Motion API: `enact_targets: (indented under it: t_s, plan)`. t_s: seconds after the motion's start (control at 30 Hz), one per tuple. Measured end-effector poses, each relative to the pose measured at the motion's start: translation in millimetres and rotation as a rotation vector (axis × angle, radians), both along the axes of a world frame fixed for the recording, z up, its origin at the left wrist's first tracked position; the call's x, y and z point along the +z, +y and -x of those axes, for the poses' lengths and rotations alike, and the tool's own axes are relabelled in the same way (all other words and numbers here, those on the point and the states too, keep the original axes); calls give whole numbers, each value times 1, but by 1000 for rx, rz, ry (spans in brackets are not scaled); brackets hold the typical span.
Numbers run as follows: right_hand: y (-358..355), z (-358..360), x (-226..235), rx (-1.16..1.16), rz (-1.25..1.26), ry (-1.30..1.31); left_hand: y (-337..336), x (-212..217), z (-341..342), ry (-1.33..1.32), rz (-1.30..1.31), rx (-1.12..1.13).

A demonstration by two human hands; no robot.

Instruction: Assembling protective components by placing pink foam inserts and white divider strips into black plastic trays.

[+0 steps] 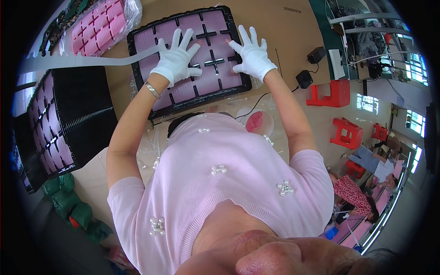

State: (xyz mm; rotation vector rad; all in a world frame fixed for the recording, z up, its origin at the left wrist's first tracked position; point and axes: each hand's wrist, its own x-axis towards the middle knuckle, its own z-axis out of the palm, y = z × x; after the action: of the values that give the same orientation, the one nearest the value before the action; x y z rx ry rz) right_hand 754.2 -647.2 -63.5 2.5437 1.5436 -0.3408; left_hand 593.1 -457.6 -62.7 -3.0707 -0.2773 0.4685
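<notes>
A black tray (156, 111) lies before me, filled with pale purple stacks of thin layers parted by black cross-shaped dividers (213, 63). My left hand (176, 57), in a white glove, is spread over the tray's middle, fingers apart. My right hand (251, 54), gloved the same way, spreads its fingers over the tray's right edge. Some bare fingertips poke out of the gloves. A long translucent strip (98, 61) with a notched edge reaches in from the left and ends beside my left fingers; whether they touch it I cannot tell.
The tray lies on brown cardboard (282, 27). Stacked black trays (87, 114) stand at the left; a plastic-wrapped pink pack (98, 27) lies far left. Two black adapters (304, 79) with a cord sit at the right. Below stand a bucket (270, 123) and red stools (346, 133). Another person (353, 195) sits farther right.
</notes>
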Motion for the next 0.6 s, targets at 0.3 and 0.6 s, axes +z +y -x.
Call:
enact_targets:
  t_s: [0.3,0.6]
  plan:
    - [9,17,-20,60,166,2,-35,-31,-49,40,48,-134]
    - [15,15,-15,114,247,-23,-38,-37,-44,29,79,-135]
